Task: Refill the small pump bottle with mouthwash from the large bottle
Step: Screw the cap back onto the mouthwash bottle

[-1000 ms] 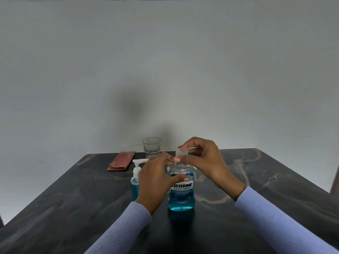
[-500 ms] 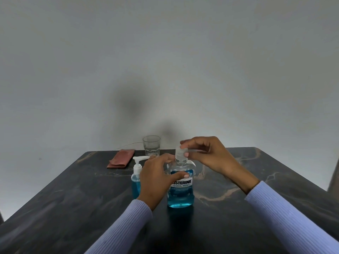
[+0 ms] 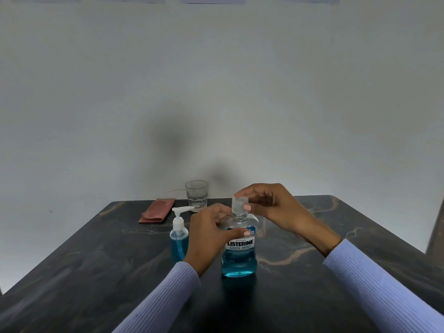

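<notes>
Cap lowered back onto neck since a second ago: right hand (image 3: 271,207) pinching clear plastic cap (image 3: 239,205) atop large blue mouthwash bottle (image 3: 239,246), left hand (image 3: 209,234) wrapped round its shoulder. Small blue pump bottle (image 3: 179,233) just left of it. Brace firmly, twist squarely.

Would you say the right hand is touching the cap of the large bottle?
Touching. The head view shows the right hand pinching the clear cap of the large bottle, a finger over its top and thumb against its side.

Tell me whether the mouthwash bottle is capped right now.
Capped: the clear cap sits on the neck of the upright Listerine bottle, pinched by the right hand. Whether it is screwed tight, cannot tell.
</notes>
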Available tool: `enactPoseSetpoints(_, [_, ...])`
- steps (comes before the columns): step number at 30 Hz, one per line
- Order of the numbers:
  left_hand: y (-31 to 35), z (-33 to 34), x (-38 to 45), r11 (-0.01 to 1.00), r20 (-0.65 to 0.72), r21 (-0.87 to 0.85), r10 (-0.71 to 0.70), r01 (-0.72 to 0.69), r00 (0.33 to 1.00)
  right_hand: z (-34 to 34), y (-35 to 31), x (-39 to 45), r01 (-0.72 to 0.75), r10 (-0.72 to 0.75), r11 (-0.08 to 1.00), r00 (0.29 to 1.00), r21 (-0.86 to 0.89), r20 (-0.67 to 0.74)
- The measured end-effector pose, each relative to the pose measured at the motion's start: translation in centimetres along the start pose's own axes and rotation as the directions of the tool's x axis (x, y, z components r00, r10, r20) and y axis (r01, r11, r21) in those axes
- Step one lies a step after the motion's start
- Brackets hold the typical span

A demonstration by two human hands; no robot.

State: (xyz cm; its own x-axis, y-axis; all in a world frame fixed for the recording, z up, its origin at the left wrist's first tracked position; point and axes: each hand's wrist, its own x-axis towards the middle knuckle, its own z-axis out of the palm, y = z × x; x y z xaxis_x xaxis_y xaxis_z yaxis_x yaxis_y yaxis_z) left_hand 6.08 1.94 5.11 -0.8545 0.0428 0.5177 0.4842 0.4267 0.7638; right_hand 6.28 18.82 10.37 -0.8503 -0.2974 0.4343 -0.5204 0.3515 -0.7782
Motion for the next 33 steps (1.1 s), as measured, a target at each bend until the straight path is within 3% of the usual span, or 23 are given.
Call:
enactPoseSetpoints(9, [-0.3, 0.1, 0.3, 0.996, 0.035, -0.084, -0.034, 0.037, 0.999, -0.1, -0.1, -0.2, 0.027, -0.027, 1.000, 0.996, 0.010, 0.086])
enactPoseSetpoints(22, [-0.6, 0.4, 0.1, 0.997, 0.018, -0.070, -0.044, 0.046, 0.999, 0.8, 0.9, -0.2, 0.050, -0.038, 0.985, 0.996, 0.165, -0.081])
enactPoseSetpoints(29, [-0.8, 0.2, -1.3, 0.998, 0.031, -0.047, 0.040, -0.039, 0.999, 0.9, 2.2, -2.4, -0.109, 0.108, 0.994, 0.982, 0.006, -0.155])
enactPoseSetpoints(33, [-2.4, -0.2, -2.5, 0.997, -0.001, -0.069, -0.019, 0.019, 1.000, 1.1, 3.7, -4.2, -0.229, 0.223, 0.973, 0.963, -0.018, -0.153])
